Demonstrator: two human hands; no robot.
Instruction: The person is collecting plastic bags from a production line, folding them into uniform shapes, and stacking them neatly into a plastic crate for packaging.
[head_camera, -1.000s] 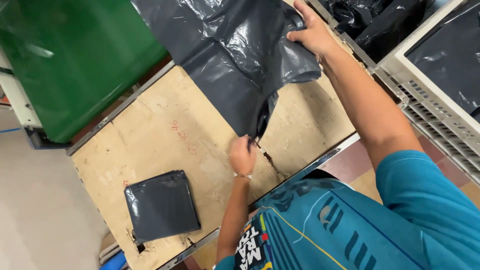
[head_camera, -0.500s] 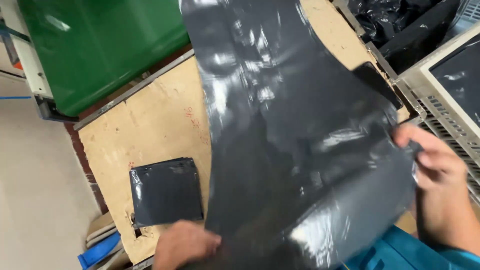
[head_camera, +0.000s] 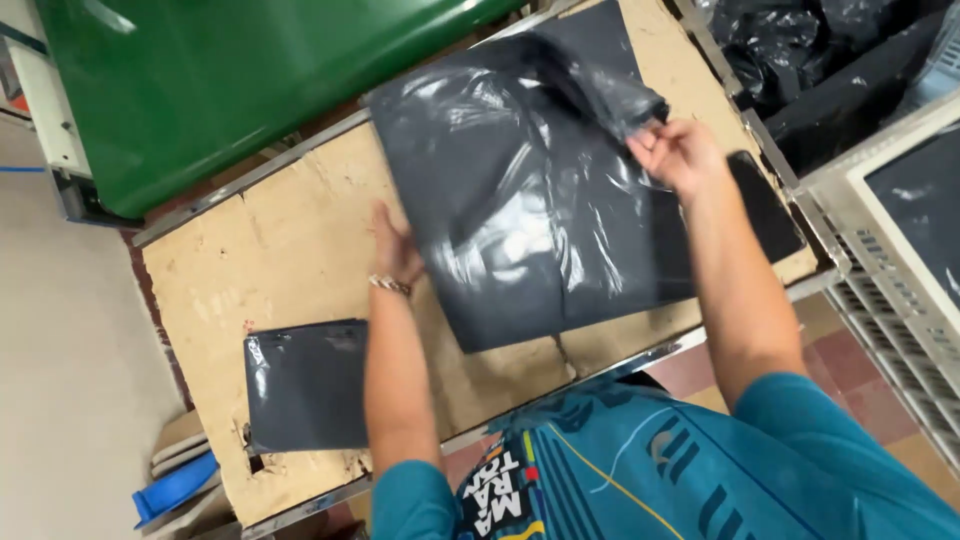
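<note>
I see the big bag (head_camera: 520, 220) lying flat across the upper centre of the worktop (head_camera: 290, 240), glossy dark grey plastic, lower corner near the front edge. Left hand (head_camera: 398, 250) sits at the bag's left edge, mid-frame, palm down on it; fingers are partly under the plastic, so I cannot tell how they stand. Bracelet on that wrist. Right hand (head_camera: 678, 152), upper right of centre, has fingers pinched on a raised flap at the bag's top right corner; the flap is lifted off the sheet and crumpled. Folded bag (head_camera: 305, 385) lies lower left on the worktop, square, apart from both hands, just beside the left forearm. Green bin (head_camera: 230, 90) upper left behind the worktop. Grey crate (head_camera: 900, 250) at right edge, more black plastic above it.
</note>
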